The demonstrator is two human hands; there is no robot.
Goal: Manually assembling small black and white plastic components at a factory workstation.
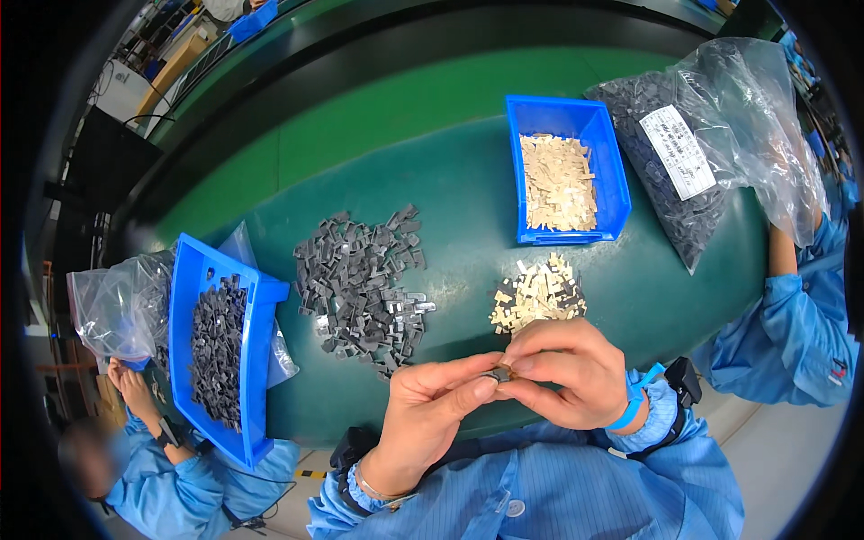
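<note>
Close to my body, above the table's near edge, both hands meet fingertip to fingertip. My left hand (427, 409) pinches a small dark plastic part (494, 374) between thumb and fingers. My right hand (573, 373) has its fingers closed at the part's right end, where a small brownish piece (506, 366) shows; the fingertips hide most of it. Just beyond the right hand lies a loose pile of small cream-coloured pieces (544, 292), with dark parts mixed in. Farther left spreads a larger heap of dark grey plastic parts (360, 283).
A blue bin (615, 202) of flat tan pieces stands at the far right, beside a clear bag of dark parts (639, 135). Another blue bin (263, 360) of dark parts stands left, near a clear plastic bag (117, 306). People in blue sleeves (783, 333) sit on both sides.
</note>
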